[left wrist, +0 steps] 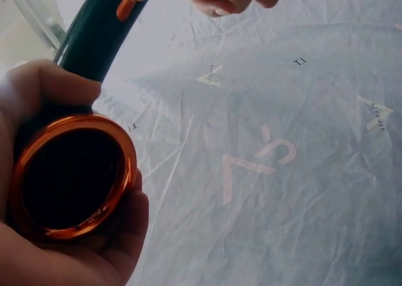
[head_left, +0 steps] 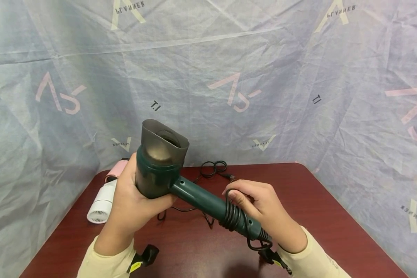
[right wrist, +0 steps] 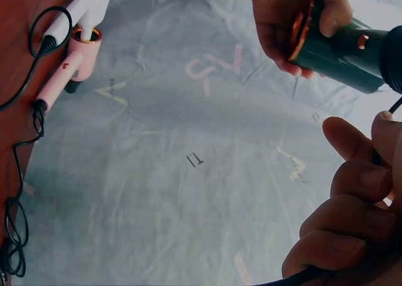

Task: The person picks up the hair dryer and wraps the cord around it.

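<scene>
A dark green hair dryer point(head_left: 201, 199) is held up above the table, its smoky concentrator nozzle point(head_left: 163, 144) pointing upward. My left hand point(head_left: 128, 197) grips the barrel, fingers and thumb wrapped round it. Seen in the left wrist view, the rear of the barrel has a shiny copper ring point(left wrist: 130, 173), and copper-coloured switches point(left wrist: 129, 6) sit on the handle. Several turns of black cord point(head_left: 232, 217) are wound round the lower handle. Beside these turns, my right hand point(head_left: 264, 202) pinches the cord between thumb and curled fingers; a loop hangs near the handle's end.
On the table's left side lie a white hair dryer point(head_left: 102, 202) and, behind it, a pink hair dryer point(head_left: 118, 170). A loose black cord with a plug point(head_left: 213, 170) lies at the back of the dark red table point(head_left: 274, 173). Grey printed cloth point(head_left: 208, 96) encloses the table.
</scene>
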`<move>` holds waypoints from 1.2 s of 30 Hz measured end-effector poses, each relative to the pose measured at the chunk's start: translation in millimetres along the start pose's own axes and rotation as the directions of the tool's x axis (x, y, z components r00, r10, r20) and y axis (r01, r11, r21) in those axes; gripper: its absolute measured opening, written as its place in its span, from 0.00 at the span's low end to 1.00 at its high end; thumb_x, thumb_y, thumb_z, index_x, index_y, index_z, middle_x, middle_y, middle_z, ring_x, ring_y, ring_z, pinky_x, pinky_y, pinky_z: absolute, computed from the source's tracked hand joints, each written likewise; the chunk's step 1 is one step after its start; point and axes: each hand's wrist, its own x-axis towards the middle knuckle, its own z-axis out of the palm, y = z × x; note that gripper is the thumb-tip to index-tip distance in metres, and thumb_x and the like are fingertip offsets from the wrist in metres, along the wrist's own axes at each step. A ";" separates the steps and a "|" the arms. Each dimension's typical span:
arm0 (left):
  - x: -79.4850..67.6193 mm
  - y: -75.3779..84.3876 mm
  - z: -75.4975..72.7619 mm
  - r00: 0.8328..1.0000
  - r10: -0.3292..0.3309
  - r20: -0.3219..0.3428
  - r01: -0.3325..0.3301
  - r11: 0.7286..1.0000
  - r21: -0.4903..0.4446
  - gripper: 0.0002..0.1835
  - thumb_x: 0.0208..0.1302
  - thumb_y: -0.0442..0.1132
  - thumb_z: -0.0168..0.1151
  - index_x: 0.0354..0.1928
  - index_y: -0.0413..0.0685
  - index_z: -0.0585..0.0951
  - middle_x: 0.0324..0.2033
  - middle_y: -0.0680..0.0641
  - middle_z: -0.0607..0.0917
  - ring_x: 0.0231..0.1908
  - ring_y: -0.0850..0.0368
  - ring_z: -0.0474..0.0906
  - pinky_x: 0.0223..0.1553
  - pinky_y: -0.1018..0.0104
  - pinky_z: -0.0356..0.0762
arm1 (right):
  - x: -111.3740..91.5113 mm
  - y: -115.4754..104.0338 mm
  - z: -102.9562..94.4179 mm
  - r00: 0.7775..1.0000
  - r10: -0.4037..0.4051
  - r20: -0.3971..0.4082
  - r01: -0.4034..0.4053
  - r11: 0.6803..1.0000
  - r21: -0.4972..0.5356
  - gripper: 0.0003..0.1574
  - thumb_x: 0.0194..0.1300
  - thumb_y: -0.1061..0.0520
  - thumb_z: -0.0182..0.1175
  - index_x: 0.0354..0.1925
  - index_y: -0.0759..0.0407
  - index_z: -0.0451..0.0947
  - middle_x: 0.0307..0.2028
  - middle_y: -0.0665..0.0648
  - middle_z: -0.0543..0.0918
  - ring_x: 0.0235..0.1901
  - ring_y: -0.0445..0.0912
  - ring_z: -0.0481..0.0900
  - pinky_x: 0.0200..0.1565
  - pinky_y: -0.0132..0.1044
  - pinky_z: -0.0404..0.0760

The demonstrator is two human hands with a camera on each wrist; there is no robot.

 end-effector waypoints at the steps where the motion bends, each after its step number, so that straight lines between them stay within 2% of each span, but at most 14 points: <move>1: 0.2 0.1 0.0 1.000 0.012 -0.002 -0.012 1.000 -0.008 0.45 0.31 0.16 0.75 0.61 0.43 0.77 0.47 0.42 0.83 0.48 0.50 0.77 0.51 0.64 0.75 | 0.6 0.2 1.0 1.000 -0.011 0.002 0.011 1.000 0.004 0.12 0.73 0.63 0.61 0.45 0.47 0.84 0.35 0.41 0.83 0.28 0.32 0.73 0.32 0.22 0.74; 4: 0.3 -0.1 0.1 0.999 0.038 -0.010 -0.038 0.999 -0.028 0.44 0.32 0.15 0.75 0.60 0.41 0.77 0.46 0.42 0.83 0.47 0.51 0.77 0.50 0.64 0.75 | 2.6 0.9 4.0 0.999 -0.044 0.000 0.044 0.999 0.014 0.10 0.74 0.63 0.60 0.44 0.49 0.84 0.34 0.42 0.84 0.27 0.32 0.73 0.31 0.22 0.74; 10: -0.7 0.0 1.6 0.998 0.039 -0.053 -0.043 0.996 -0.074 0.43 0.33 0.15 0.76 0.59 0.37 0.78 0.46 0.42 0.83 0.47 0.51 0.77 0.51 0.64 0.75 | 2.2 -5.1 9.2 0.997 -0.075 -0.016 0.075 0.997 -0.003 0.11 0.74 0.64 0.59 0.44 0.48 0.83 0.32 0.41 0.82 0.28 0.32 0.75 0.31 0.22 0.75; 14: -0.5 0.8 3.8 0.994 0.070 -0.080 -0.079 0.990 -0.116 0.42 0.34 0.14 0.75 0.59 0.34 0.77 0.47 0.42 0.82 0.47 0.51 0.77 0.50 0.65 0.75 | -0.5 -9.8 10.7 0.996 -0.086 0.004 0.086 0.996 0.039 0.13 0.69 0.63 0.61 0.47 0.47 0.81 0.32 0.40 0.80 0.30 0.32 0.75 0.33 0.23 0.77; 16: -0.2 0.9 5.3 0.992 0.080 -0.095 -0.093 0.986 -0.138 0.41 0.34 0.14 0.75 0.59 0.33 0.76 0.47 0.42 0.83 0.46 0.51 0.77 0.50 0.65 0.76 | -0.1 -10.3 11.8 0.993 -0.122 -0.005 0.122 0.991 0.049 0.14 0.68 0.64 0.62 0.49 0.49 0.81 0.33 0.42 0.81 0.31 0.32 0.76 0.35 0.24 0.78; 19: 0.8 0.7 7.4 0.989 0.099 -0.112 -0.119 0.976 -0.183 0.40 0.34 0.12 0.73 0.58 0.30 0.75 0.46 0.41 0.83 0.44 0.50 0.78 0.49 0.65 0.79 | 0.2 -12.2 13.3 0.991 -0.129 -0.026 0.131 0.990 0.057 0.14 0.70 0.67 0.60 0.47 0.49 0.80 0.34 0.43 0.80 0.32 0.33 0.76 0.36 0.24 0.78; 22: 1.6 0.4 9.5 0.987 0.110 -0.121 -0.137 0.961 -0.239 0.39 0.35 0.11 0.71 0.58 0.27 0.74 0.46 0.40 0.83 0.43 0.50 0.79 0.47 0.65 0.81 | -1.5 -15.0 14.6 0.997 -0.069 -0.034 0.070 0.996 0.057 0.15 0.72 0.68 0.59 0.43 0.46 0.79 0.31 0.42 0.77 0.31 0.32 0.74 0.35 0.24 0.76; 25: 1.8 0.3 10.7 0.987 0.100 -0.129 -0.132 0.954 -0.269 0.38 0.36 0.11 0.71 0.57 0.26 0.74 0.44 0.41 0.84 0.42 0.50 0.80 0.46 0.65 0.82 | -4.6 -18.0 16.2 0.999 0.034 -0.019 -0.033 0.997 0.074 0.17 0.72 0.68 0.58 0.35 0.44 0.76 0.26 0.42 0.72 0.27 0.31 0.69 0.30 0.24 0.74; 27: 1.5 0.2 11.0 0.987 0.088 -0.136 -0.123 0.953 -0.276 0.38 0.36 0.11 0.72 0.57 0.26 0.75 0.44 0.41 0.84 0.41 0.51 0.80 0.45 0.65 0.82 | -6.6 -19.8 16.9 0.994 0.106 0.003 -0.106 0.987 0.120 0.19 0.72 0.68 0.57 0.32 0.44 0.74 0.23 0.41 0.67 0.24 0.30 0.64 0.26 0.26 0.71; 29: 1.2 0.3 10.9 0.987 0.076 -0.145 -0.113 0.956 -0.271 0.37 0.37 0.11 0.72 0.56 0.27 0.75 0.42 0.42 0.84 0.40 0.51 0.80 0.44 0.65 0.82 | -8.0 -20.5 17.7 0.993 0.115 0.016 -0.116 0.982 0.150 0.19 0.72 0.70 0.58 0.33 0.45 0.75 0.21 0.42 0.63 0.23 0.30 0.60 0.25 0.27 0.68; 32: 1.4 2.2 10.7 0.987 0.067 -0.148 -0.104 0.961 -0.257 0.37 0.38 0.12 0.73 0.57 0.28 0.75 0.43 0.41 0.84 0.41 0.51 0.80 0.44 0.65 0.82 | -8.7 -21.4 18.4 0.995 0.093 0.041 -0.098 0.983 0.153 0.17 0.72 0.69 0.60 0.41 0.44 0.78 0.22 0.41 0.59 0.24 0.30 0.56 0.26 0.25 0.66; 34: 1.7 6.2 10.8 0.989 0.054 -0.134 -0.086 0.966 -0.246 0.38 0.39 0.12 0.73 0.58 0.29 0.75 0.44 0.41 0.83 0.42 0.51 0.79 0.44 0.65 0.82 | -9.1 -21.5 18.3 0.999 0.042 0.031 -0.046 0.994 0.104 0.17 0.70 0.68 0.62 0.47 0.46 0.79 0.23 0.43 0.62 0.25 0.31 0.60 0.29 0.25 0.68; 36: 2.3 11.6 11.4 0.994 0.025 -0.102 -0.050 0.968 -0.246 0.40 0.39 0.13 0.73 0.61 0.31 0.74 0.46 0.40 0.82 0.42 0.50 0.79 0.44 0.65 0.82 | -10.1 -22.8 17.0 0.997 0.060 0.041 -0.063 0.994 0.083 0.18 0.71 0.67 0.62 0.51 0.45 0.79 0.24 0.42 0.64 0.26 0.31 0.61 0.31 0.25 0.70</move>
